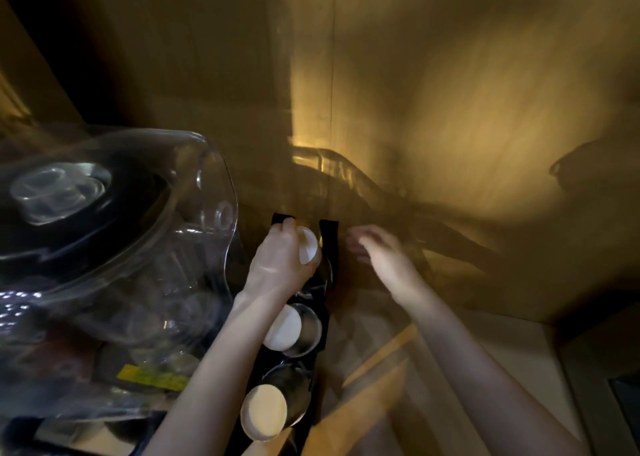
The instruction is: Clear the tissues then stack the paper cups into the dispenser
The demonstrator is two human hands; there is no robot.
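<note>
A black cup dispenser (329, 247) runs from the lower middle up toward the wooden wall. Its nearer tubes show two white paper cup stacks (284, 331), the lower one being cup stack (265, 412). My left hand (277, 265) grips a white paper cup (307, 249) over the far tube of the dispenser. To the right of the dispenser my right hand (377, 251) hovers, blurred, fingers apart and holding nothing. No tissues are visible.
A large clear plastic dome cover (121, 230) fills the left side, over dark items and a yellow label (152, 379). A wooden wall (415, 92) stands behind. A light countertop (381, 386) lies to the right of the dispenser. The picture is dim and motion-blurred.
</note>
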